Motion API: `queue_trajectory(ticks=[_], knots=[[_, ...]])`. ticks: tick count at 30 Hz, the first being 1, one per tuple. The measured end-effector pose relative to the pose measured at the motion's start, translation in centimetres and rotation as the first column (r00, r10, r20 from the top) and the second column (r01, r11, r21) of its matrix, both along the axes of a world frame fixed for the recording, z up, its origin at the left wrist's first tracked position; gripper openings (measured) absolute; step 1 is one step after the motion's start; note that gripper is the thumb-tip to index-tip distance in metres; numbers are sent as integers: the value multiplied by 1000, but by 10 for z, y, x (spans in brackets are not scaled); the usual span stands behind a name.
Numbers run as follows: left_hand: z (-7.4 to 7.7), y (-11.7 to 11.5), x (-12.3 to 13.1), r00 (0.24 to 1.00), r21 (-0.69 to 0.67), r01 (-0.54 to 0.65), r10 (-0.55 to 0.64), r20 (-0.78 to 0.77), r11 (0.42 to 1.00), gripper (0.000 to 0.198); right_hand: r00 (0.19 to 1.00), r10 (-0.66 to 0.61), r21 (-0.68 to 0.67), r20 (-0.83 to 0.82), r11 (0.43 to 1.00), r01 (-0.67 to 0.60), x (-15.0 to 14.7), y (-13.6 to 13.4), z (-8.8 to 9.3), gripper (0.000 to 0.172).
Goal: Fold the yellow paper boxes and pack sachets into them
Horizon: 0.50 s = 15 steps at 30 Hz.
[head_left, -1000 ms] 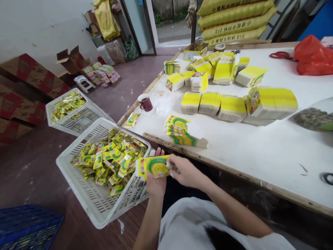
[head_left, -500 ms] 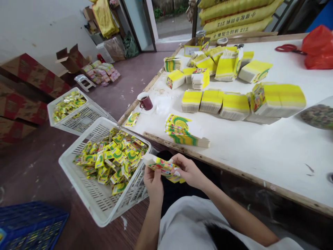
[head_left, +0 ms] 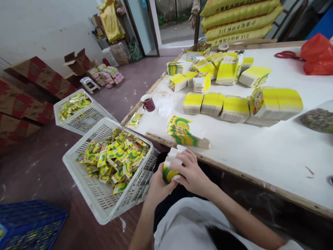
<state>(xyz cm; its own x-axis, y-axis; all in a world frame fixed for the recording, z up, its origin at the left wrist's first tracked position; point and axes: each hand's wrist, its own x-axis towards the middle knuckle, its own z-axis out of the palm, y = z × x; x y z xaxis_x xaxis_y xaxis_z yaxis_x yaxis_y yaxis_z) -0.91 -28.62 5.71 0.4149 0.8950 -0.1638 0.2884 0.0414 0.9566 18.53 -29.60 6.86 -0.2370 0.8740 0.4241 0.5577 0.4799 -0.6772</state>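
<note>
Both my hands hold one small yellow and green carton [head_left: 169, 171] above my lap, just in front of the table edge. My left hand [head_left: 159, 187] cups it from below with the fingers wrapped round it. My right hand [head_left: 189, 172] covers its top, fingers pressed on the white flaps. A fanned pile of flat cartons [head_left: 185, 133] lies on the white table [head_left: 260, 152] just beyond my hands. To the left stands a white basket [head_left: 85, 189] holding several folded yellow cartons.
Several stacks of yellow flat cartons [head_left: 234, 106] cover the table's middle, with a red mug [head_left: 147, 102] near its left edge. A second white basket [head_left: 85, 119], cardboard boxes [head_left: 31, 86], a blue crate [head_left: 28, 225], a red bag [head_left: 316, 55] and yellow sacks [head_left: 239, 21] surround it.
The carton went from flat and sideways between my hands to upright and boxed. My right hand moved over its top, and both hands shifted slightly right, away from the basket.
</note>
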Motion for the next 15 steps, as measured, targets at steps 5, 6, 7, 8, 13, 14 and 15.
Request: queue_trajectory(ticks=[5,6,7,8,13,14,15], knots=[[-3,-15,25,990,125,-38,55,-128,991,58,663,-412,-518,-625,854,42,-13,2,-16,79],[-4,-16,26,990,131,-35,52,-130,991,61,580,-431,-589,-691,801,-107,-15,3,-17,84],[-5,-15,27,991,131,-35,51,-121,991,64,506,-449,-618,-736,751,-233,-16,4,-16,86],[-6,-14,27,992,132,-50,64,-106,990,67,448,-459,-618,-767,717,-322,-17,4,-16,87],[-14,-10,27,987,105,-121,131,-94,987,99,413,-382,-546,-827,723,-423,-20,0,-18,77],[-16,-10,27,988,96,-96,106,-110,991,100,455,-358,-554,-815,713,-430,-19,0,-18,72],[-18,-11,27,990,91,-62,72,-119,994,98,512,-325,-567,-795,699,-436,-17,0,-18,66]])
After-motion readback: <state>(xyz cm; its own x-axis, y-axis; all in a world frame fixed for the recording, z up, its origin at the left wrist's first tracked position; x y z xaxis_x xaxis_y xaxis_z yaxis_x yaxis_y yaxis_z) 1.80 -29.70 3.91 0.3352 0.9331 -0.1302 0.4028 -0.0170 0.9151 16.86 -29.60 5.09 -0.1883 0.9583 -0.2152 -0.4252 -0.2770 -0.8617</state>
